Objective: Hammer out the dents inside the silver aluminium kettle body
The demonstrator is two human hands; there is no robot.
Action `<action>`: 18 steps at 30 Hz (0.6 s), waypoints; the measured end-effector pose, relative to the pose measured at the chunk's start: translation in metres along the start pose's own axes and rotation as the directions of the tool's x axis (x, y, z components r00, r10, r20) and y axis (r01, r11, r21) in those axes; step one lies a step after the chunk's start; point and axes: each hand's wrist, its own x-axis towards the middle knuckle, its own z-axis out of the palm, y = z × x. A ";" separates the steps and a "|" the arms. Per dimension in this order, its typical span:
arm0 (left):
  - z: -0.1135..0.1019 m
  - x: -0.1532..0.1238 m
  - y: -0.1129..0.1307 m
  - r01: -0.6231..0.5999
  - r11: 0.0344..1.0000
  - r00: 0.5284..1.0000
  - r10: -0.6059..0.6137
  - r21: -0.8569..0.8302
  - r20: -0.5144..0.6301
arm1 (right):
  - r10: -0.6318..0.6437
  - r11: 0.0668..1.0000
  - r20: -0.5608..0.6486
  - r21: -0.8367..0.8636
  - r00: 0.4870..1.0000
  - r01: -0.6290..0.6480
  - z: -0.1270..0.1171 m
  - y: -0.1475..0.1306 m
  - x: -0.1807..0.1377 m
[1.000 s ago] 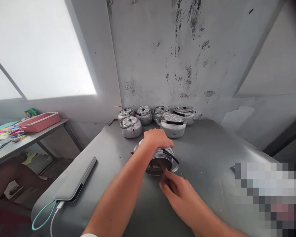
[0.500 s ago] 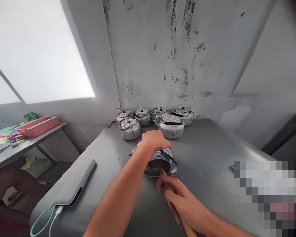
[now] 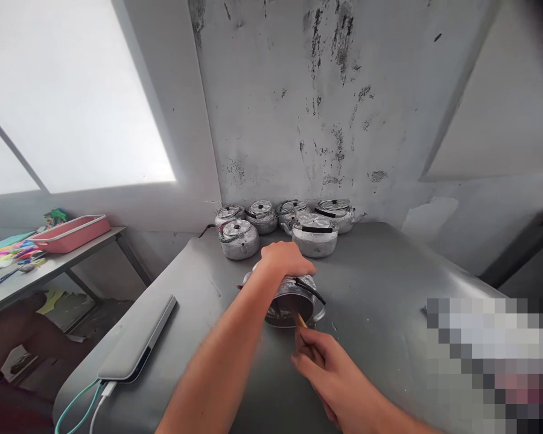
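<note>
An aluminium kettle (image 3: 292,290) lies tipped on its side on the table, its dark opening facing me and its black handle at the right. My left hand (image 3: 286,259) grips the kettle from above, with the fingertips hidden behind it. In my right hand (image 3: 322,369) is a wooden stick (image 3: 301,322), fingers wrapped round it. The stick's far end reaches into the kettle's opening, where its tip is hidden.
Several lidded kettles (image 3: 315,242) stand against the wall at the back of the metal table (image 3: 371,337). A power bank (image 3: 138,337) with cables lies at the left. A pink basin (image 3: 72,234) rests on a side table.
My right hand has moved slightly up the stick towards the kettle, its wrist turned a little. The left hand keeps its hold, and the kettle stays put.
</note>
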 end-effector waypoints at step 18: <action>-0.001 0.000 0.000 0.005 1.000 1.000 -0.005 -0.002 0.012 | 0.003 1.000 0.009 0.002 1.000 -0.003 -0.003 -0.006 -0.002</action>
